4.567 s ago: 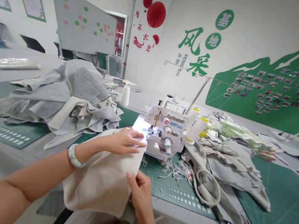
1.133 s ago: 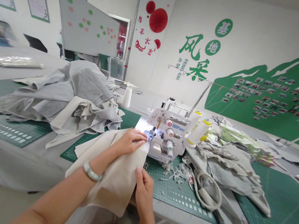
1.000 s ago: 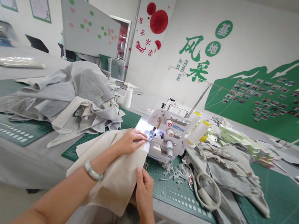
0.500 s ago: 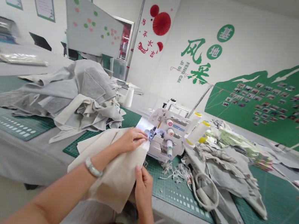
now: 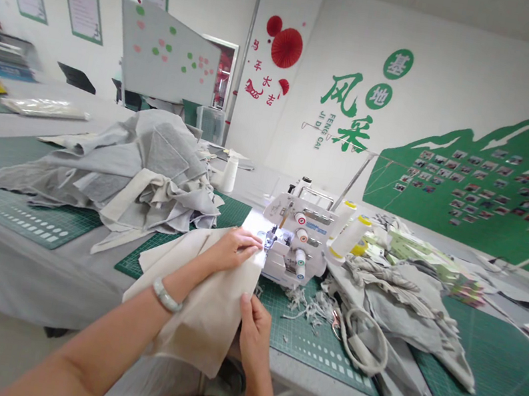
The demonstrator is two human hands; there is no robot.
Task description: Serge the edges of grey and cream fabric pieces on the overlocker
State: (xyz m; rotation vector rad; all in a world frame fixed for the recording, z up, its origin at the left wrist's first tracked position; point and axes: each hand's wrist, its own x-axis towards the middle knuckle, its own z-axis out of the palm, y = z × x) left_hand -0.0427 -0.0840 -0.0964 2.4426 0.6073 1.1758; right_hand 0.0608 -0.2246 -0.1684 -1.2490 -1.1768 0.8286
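A cream piece of fabric [image 5: 206, 303] runs up to the lit needle area of a white overlock sewing machine [image 5: 297, 230] and hangs over the table's front edge. My left hand [image 5: 235, 249] lies flat on top of it, fingers stretched toward the presser foot [image 5: 269, 238]. Lower down, my right hand [image 5: 253, 331] pinches the right edge of the fabric between thumb and fingers. The fabric hides part of the right fingers. Cones of white thread [image 5: 350, 236] stand behind the machine.
A heap of grey and cream cloth [image 5: 149, 158] lies left on a green cutting mat [image 5: 31, 223]. Thread scraps [image 5: 310, 304], scissors [image 5: 336, 325] and more grey cloth [image 5: 398, 308] are right of the machine. A white bottle-shaped spool [image 5: 230, 174] stands behind.
The view has shifted slightly, with the background a little lower and further right. Both hands keep nearly the same places on the fabric.
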